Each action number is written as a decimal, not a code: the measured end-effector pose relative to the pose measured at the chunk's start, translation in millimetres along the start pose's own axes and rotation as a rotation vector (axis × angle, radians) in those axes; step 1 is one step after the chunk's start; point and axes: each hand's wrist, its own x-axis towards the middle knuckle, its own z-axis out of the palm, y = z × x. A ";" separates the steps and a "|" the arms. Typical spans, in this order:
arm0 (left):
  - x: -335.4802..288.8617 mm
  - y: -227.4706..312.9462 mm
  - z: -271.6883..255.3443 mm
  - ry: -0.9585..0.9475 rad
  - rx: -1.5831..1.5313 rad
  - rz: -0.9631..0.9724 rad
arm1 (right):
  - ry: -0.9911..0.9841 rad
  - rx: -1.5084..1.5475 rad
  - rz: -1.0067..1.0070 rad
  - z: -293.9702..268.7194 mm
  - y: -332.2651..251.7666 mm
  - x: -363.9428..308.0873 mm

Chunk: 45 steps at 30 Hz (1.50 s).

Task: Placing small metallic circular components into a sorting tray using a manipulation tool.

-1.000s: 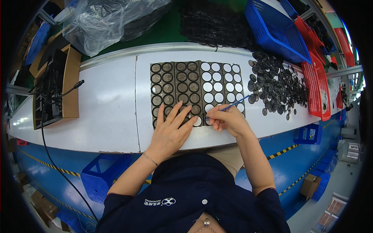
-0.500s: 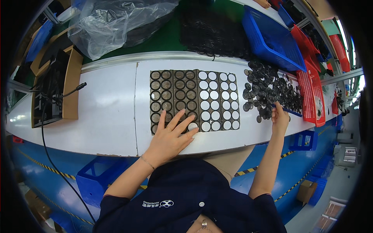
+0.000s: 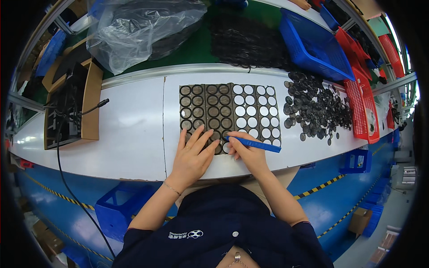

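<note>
head view: right hand (image 3: 249,154) pinching blue tool (image 3: 254,144), left hand (image 3: 193,154) spread flat on tray (image 3: 214,105)

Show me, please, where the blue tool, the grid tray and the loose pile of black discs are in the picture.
blue tool (image 3: 261,144): head view, middle of its flat handle, beyond the right hand.
grid tray (image 3: 210,99): head view, its dark left half.
pile of black discs (image 3: 318,109): head view, middle of the heap.
</note>
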 end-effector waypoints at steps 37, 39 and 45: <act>27.0 -13.5 2.9 -0.029 0.166 -0.004 | 0.108 -0.228 -0.063 7.1 -9.2 34.3; 25.8 -13.2 5.1 -0.032 0.166 -0.008 | 0.105 -0.257 -0.082 5.5 -5.5 34.4; 26.4 -12.7 6.2 -0.025 0.148 -0.013 | 0.102 -0.209 -0.046 5.0 -5.3 34.0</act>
